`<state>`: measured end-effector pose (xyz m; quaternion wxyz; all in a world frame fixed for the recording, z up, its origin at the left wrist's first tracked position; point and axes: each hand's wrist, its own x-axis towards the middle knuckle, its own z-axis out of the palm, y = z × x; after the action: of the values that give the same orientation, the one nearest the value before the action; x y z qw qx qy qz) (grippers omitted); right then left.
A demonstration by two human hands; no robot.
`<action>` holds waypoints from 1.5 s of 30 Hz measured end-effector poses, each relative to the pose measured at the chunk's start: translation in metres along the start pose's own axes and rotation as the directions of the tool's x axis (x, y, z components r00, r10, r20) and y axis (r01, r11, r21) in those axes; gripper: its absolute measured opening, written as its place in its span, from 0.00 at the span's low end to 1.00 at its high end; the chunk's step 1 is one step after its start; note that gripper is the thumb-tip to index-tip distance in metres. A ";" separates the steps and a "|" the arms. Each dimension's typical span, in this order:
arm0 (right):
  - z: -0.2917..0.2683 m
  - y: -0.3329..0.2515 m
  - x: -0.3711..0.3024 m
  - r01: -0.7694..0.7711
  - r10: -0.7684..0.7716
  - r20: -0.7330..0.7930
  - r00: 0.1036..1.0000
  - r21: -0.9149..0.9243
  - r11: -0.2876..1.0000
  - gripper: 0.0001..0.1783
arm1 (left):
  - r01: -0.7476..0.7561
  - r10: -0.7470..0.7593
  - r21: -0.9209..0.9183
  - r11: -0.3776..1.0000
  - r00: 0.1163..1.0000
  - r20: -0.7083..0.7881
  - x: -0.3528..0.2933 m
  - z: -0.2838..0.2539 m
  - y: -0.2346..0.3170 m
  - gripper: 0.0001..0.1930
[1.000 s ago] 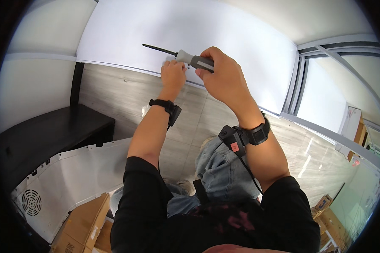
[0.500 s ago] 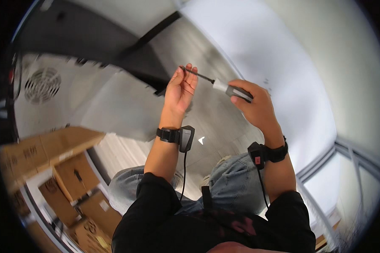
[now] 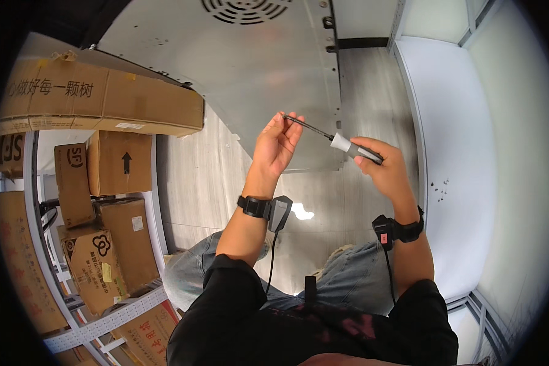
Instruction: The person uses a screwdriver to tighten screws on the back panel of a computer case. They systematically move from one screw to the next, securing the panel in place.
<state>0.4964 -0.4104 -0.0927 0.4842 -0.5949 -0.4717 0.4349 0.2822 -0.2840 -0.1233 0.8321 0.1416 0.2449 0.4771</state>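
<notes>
My right hand is wrapped round the grey and white handle of a screwdriver. Its dark shaft slants up to the left, toward my left hand. There the thumb and fingertips pinch the shaft's tip, palm turned up. Whether a small screw sits at that tip is too fine to make out. Beyond both hands stands a large grey metal panel, with a round slotted vent and small holes along its edges. The tool is apart from my legs and held in the air above the floor.
Several small dark pieces, screw-like, lie on a white ledge at the right. Cardboard boxes fill a metal rack at the left, with a long carton on top. Wood-look floor shows below the panel.
The view has swung, so the vented panel now fills the top middle and the boxes show more fully. Both hands keep the same hold on the screwdriver.
</notes>
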 end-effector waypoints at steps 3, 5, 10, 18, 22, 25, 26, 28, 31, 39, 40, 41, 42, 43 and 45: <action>0.021 -0.021 -0.004 0.159 -0.165 -0.008 0.986 -0.217 0.963 0.18 | -0.011 0.015 0.081 0.997 0.998 -0.057 -0.012 -0.007 0.021 0.07; 0.040 -0.030 -0.009 0.285 -0.316 -0.020 0.949 -0.381 0.880 0.19 | 0.024 -0.012 0.157 0.987 0.997 -0.077 -0.016 -0.015 0.036 0.08; 0.087 -0.050 -0.022 0.373 -0.471 0.003 0.882 -0.616 0.694 0.20 | 0.174 -0.152 0.275 0.946 0.984 -0.098 -0.018 -0.037 0.075 0.08; 0.184 -0.115 -0.009 0.238 -0.379 -0.227 0.897 -0.475 0.847 0.19 | 0.202 -0.203 0.271 0.941 0.979 -0.025 -0.016 -0.032 0.177 0.08; 0.242 -0.137 -0.004 0.123 -0.216 -0.326 0.920 -0.283 0.951 0.20 | 0.147 -0.176 0.219 0.964 0.977 0.118 -0.004 -0.010 0.224 0.09; 0.281 -0.153 0.002 0.152 -0.221 -0.360 0.906 -0.208 0.966 0.22 | 0.117 -0.146 0.185 0.976 0.977 0.154 0.000 0.001 0.254 0.09; 0.290 -0.158 0.005 0.210 -0.301 -0.364 0.881 -0.270 0.940 0.21 | 0.118 -0.148 0.184 0.976 0.977 0.157 0.002 0.005 0.262 0.09; 0.309 -0.171 0.011 0.248 -0.385 -0.380 0.841 -0.360 0.899 0.21 | 0.104 -0.137 0.192 0.976 0.976 0.167 0.008 0.004 0.276 0.11; 0.328 -0.183 0.019 0.281 -0.501 -0.416 0.759 -0.485 0.828 0.20 | 0.127 -0.159 0.181 0.975 0.972 0.173 0.013 0.012 0.285 0.10; 0.351 -0.187 0.040 0.266 -0.580 -0.469 0.666 -0.577 0.772 0.22 | 0.208 -0.223 0.091 0.974 0.953 0.205 0.033 0.014 0.288 0.10; 0.352 -0.187 0.040 0.258 -0.583 -0.470 0.663 -0.587 0.767 0.22 | 0.205 -0.222 0.098 0.974 0.954 0.201 0.033 0.015 0.288 0.10; 0.353 -0.187 0.040 0.251 -0.585 -0.470 0.661 -0.596 0.763 0.22 | 0.203 -0.220 0.105 0.974 0.955 0.197 0.033 0.014 0.287 0.09; 0.354 -0.187 0.041 0.251 -0.586 -0.474 0.657 -0.595 0.764 0.22 | 0.204 -0.222 0.108 0.973 0.956 0.194 0.033 0.015 0.288 0.09; 0.354 -0.188 0.041 0.251 -0.586 -0.478 0.654 -0.594 0.765 0.22 | 0.205 -0.223 0.111 0.973 0.956 0.191 0.033 0.015 0.288 0.09; 0.355 -0.188 0.042 0.251 -0.593 -0.477 0.649 -0.602 0.758 0.22 | 0.208 -0.227 0.116 0.971 0.956 0.186 0.034 0.016 0.288 0.09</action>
<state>0.1320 -0.2945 0.0356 0.5405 -0.6751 -0.4986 -0.0588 0.0968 -0.1091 0.0158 0.8921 0.2001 0.1974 0.3537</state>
